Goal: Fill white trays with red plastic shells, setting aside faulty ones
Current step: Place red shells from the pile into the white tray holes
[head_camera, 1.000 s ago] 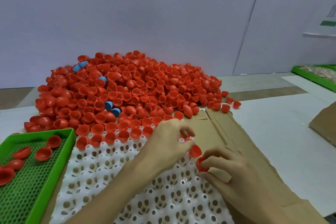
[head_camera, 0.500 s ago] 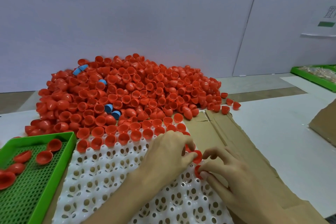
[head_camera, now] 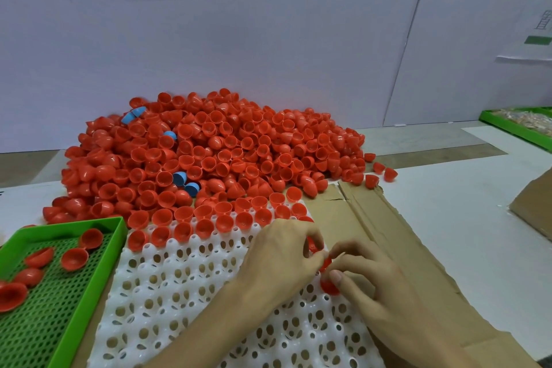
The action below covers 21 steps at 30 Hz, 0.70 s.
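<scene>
Where the view a second ago shows the two hands slightly apart over the right edge of the white tray (head_camera: 185,293), they now meet there fingertip to fingertip and sit lower. The first shell (head_camera: 330,285), then held clear above that edge, is now down against the tray's right rim.

Seated red shells (head_camera: 224,222) fill about two rows along the tray's far edge; the nearer cells show only white plastic. A large heap of red shells (head_camera: 209,152) lies just beyond the tray's far edge, with a few blue shells (head_camera: 179,179) mixed in. A green mesh tray (head_camera: 44,308) sits just left of the white tray and holds several loose red shells (head_camera: 74,258). A flattened cardboard sheet (head_camera: 373,218) lies under the tray and extends to its right on the white surface (head_camera: 463,203). Both forearms cross the tray's near cells and hide part of them.

The left hand (head_camera: 286,251) is palm down, its fingers curled around a second shell (head_camera: 313,245), which they largely hide. The right hand (head_camera: 373,284) pinches the first shell between thumb and forefinger, the other fingers loosely bent over the cardboard.
</scene>
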Available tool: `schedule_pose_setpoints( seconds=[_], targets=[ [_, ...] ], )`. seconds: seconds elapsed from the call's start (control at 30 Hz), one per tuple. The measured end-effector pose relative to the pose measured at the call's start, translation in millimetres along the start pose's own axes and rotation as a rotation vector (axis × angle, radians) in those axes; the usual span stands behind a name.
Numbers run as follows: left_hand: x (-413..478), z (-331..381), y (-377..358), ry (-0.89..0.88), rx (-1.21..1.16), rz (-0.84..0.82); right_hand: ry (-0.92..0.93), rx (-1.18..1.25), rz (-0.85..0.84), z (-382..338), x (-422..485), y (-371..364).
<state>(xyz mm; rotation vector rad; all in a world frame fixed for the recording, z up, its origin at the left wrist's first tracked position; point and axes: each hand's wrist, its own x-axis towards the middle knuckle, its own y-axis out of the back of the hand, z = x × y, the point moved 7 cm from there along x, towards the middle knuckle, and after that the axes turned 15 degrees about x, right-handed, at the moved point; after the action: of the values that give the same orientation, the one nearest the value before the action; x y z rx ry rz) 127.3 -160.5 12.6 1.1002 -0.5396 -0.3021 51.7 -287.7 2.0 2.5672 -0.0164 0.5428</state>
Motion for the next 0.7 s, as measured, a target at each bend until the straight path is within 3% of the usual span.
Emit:
schedule_pose_setpoints(
  seconds=[0.4, 0.57, 0.7],
  targets=[
    [6.9, -4.3, 9.2, -0.007, 0.023, -0.008, -0.069, 0.1, 0.059, -2.8, -5.7, 5.1],
    [49.8, -52.2, 52.5, 0.088, 0.149, 0.121, -0.09, 0.117, 0.074, -2.2, -3.0, 4.3],
    [99.1, -95.6, 65.3, 0.162, 0.273, 0.066, -0.079, 0.168, 0.135, 0.7, -4.2, 2.6]
  ],
)
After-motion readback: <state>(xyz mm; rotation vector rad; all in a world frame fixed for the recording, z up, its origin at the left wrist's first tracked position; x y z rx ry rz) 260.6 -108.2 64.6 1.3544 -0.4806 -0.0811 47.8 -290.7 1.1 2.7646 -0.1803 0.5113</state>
